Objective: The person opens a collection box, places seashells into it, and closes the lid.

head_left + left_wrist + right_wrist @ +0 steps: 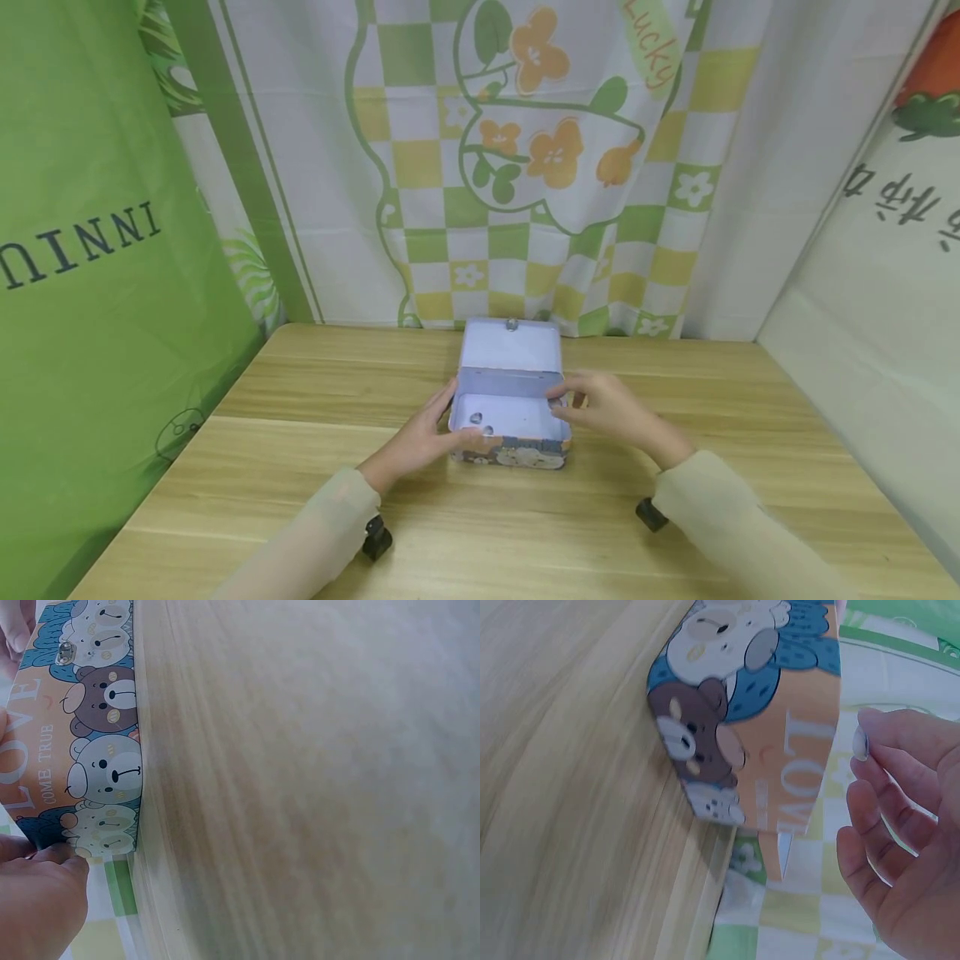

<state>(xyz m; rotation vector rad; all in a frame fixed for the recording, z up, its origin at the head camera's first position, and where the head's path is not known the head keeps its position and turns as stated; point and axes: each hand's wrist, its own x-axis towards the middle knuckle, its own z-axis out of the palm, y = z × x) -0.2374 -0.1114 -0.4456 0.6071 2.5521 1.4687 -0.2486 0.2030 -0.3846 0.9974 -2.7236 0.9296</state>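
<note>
An open tin box (512,455) with printed bears and the word LOVE stands on the table, its hinged lid (512,343) raised at the back. My left hand (420,437) grips the box at its left side, the thumb over the front rim and the fingers along the side wall. Over the right end of the box is my right hand (611,410). Its thumb and index finger pinch a small shiny oval piece (861,744), like a flat glass bead. Two similar small pieces, one a glassy bead (476,417), lie inside at the front left.
The wooden table (315,392) reaches back to a checked, flowered curtain (555,167). A green cloth (90,208) hangs at the left, with a thin dark cable (180,429) by the table edge. A pale printed cloth (870,292) hangs on the right.
</note>
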